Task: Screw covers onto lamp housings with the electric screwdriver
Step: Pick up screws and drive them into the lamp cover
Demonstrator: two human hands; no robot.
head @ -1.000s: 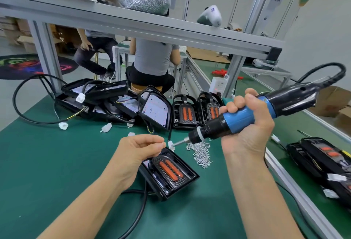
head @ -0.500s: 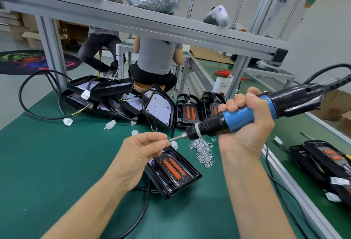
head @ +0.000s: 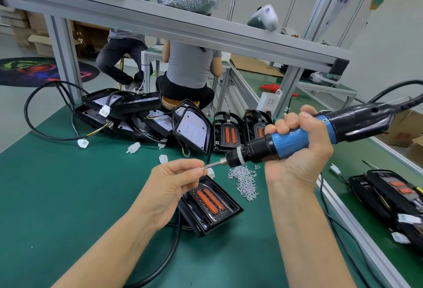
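Lamp housing [head: 211, 205] at six o'clock awaits its screws: left hand [head: 174, 187] pinches one onto the bit, right hand [head: 297, 150] grips the electric screwdriver [head: 290, 140].

A green-matted counter [head: 68, 196] sits under a grey aluminium-framed shelf [head: 183, 33]; pale grey floor [head: 13, 132], white walls [head: 393, 43] beyond.

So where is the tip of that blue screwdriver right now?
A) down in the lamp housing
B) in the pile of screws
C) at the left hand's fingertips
C: the electric screwdriver is held above the table, its tip meeting the left hand's pinched fingertips.
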